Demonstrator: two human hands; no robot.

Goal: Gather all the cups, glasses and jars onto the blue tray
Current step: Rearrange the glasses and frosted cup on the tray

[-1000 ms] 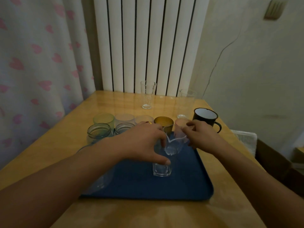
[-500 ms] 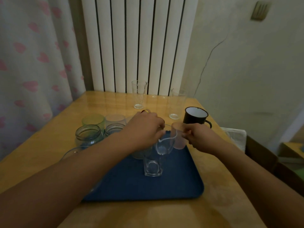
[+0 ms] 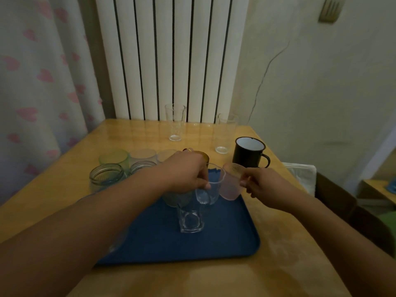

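Note:
A blue tray (image 3: 225, 239) lies on the wooden table. On it stands a short clear glass (image 3: 190, 219). My left hand (image 3: 186, 172) pinches the rim of a clear wavy-rimmed glass (image 3: 211, 187) above the tray's far part. My right hand (image 3: 263, 185) holds a frosted pink cup (image 3: 230, 185) tilted beside it, over the tray's far right edge. A black mug (image 3: 248, 153) and two tall clear glasses (image 3: 175, 123) (image 3: 225, 133) stand on the table behind. Two jars (image 3: 107, 176) (image 3: 141, 166), a green cup (image 3: 114, 158), frosted cups and an amber cup (image 3: 204, 156) line the tray's far left.
A white radiator (image 3: 171, 56) rises behind the table, with a heart-patterned curtain (image 3: 38, 82) to the left. The table's right edge (image 3: 300, 189) drops to a white cloth and dark furniture. Bare tabletop lies in front of the tray.
Both hands have lifted slightly with their cups. The pink cup is now tilted and raised beside the clear glass. The camera view shifted a little to the right.

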